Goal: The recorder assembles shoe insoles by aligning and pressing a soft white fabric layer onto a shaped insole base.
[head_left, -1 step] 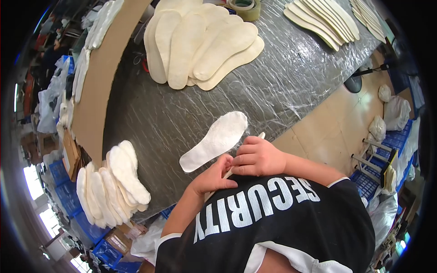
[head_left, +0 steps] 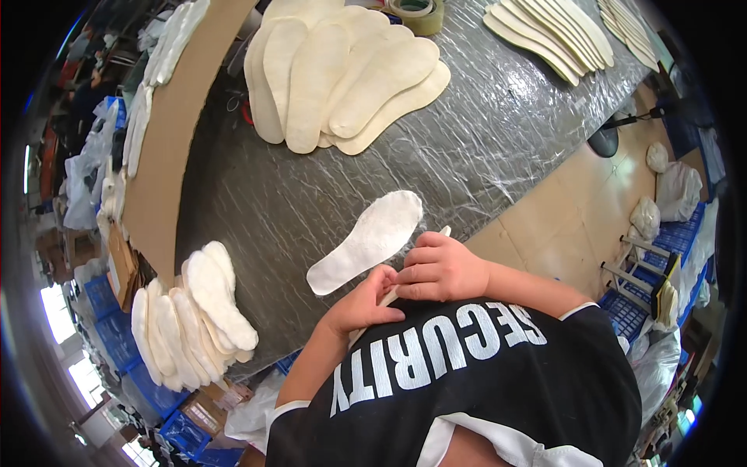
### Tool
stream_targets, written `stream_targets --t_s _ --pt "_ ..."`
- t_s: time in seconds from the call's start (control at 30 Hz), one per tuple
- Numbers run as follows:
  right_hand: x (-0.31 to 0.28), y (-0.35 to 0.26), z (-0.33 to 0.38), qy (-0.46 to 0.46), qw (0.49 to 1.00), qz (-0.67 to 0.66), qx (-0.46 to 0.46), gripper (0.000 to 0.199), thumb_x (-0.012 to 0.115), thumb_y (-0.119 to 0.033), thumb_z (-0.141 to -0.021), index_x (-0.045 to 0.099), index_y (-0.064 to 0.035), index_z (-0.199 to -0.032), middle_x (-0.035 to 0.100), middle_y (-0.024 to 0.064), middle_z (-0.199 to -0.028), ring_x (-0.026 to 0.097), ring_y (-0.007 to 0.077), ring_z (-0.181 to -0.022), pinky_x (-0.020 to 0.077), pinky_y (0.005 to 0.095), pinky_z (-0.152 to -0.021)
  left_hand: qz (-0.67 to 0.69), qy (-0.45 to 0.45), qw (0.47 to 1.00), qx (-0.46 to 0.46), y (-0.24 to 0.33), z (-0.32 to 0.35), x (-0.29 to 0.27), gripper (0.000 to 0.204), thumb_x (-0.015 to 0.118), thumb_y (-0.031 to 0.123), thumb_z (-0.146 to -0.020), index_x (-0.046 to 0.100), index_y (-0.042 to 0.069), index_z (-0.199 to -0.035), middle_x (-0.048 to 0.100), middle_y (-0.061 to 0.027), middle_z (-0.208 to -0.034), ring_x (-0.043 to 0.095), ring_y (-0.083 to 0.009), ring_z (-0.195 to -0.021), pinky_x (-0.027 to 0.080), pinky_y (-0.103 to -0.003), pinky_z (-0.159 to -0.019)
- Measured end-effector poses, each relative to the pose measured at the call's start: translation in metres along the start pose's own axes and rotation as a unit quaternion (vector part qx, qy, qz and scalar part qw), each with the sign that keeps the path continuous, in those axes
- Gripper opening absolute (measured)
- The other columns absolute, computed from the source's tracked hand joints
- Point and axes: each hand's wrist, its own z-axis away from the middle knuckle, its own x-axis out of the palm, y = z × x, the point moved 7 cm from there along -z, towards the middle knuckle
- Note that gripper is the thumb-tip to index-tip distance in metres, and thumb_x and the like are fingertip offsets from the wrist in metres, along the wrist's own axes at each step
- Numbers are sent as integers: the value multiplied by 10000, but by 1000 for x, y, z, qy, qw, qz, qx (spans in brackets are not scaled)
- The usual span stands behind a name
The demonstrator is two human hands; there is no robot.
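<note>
Close to my body at the table's near edge, my left hand [head_left: 359,305] and my right hand [head_left: 442,268] pinch a pale insole [head_left: 390,296] that is turned almost edge-on. One end pokes out beyond my right fingers and the other shows below my left hand; most of it is hidden. Both hands are closed and nearly touch. Just past them a single fluffy white insole [head_left: 369,240] lies flat on the table [head_left: 257,187], slanting up to the right. A fanned pile of cream insoles [head_left: 319,82] lies farther off.
Fluffy insoles [head_left: 183,335] are heaped at the table's left corner, beside an upright cardboard sheet [head_left: 175,132]. Rows of cream insoles [head_left: 552,39] lie at the far right. Tape rolls [head_left: 424,17] sit behind the pile. Blue crates [head_left: 622,315] and a small ladder stand right.
</note>
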Motion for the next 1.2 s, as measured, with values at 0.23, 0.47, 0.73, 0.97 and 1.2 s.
stream_targets --t_s 0.23,0.47,0.73,0.97,1.2 --pt "-2 80 65 150 892 -76 419 448 709 -61 -744 556 -62 -1165 577 134 -1100 586 284 -976 483 372 -795 -430 226 873 27 51 36 -14 664 900 207 -527 501 56 -1035 462 -150 -1230 495 -308 -1154 396 -359 -991" --pt "34 128 93 117 725 -281 618 357 459 -27 -909 521 -14 -1260 608 97 -741 600 172 -551 495 307 -558 -586 325 739 64 65 30 -30 840 906 276 -448 530 39 -1160 433 -159 -1242 470 -355 -1142 409 -426 -975" --pt "41 136 92 82 712 -300 630 314 433 -63 -928 615 -12 -1178 626 93 -698 583 161 -497 492 311 -521 -635 284 712 100 67 2 -30 959 894 264 -462 487 20 -1296 449 -156 -1250 468 -351 -1107 415 -436 -949" --pt "36 138 91 84 726 -273 626 297 471 -64 -894 651 -22 -1128 631 157 -689 585 208 -518 484 351 -572 -632 278 715 108 68 -10 -36 922 897 251 -478 507 19 -1281 458 -151 -1249 468 -346 -1082 426 -434 -928" --pt "32 138 88 71 719 -269 637 298 493 -42 -864 656 -23 -1113 662 237 -885 643 354 -789 497 387 -734 -637 270 714 104 66 -13 -37 926 900 254 -470 511 15 -1276 461 -162 -1251 470 -350 -1082 430 -436 -925"
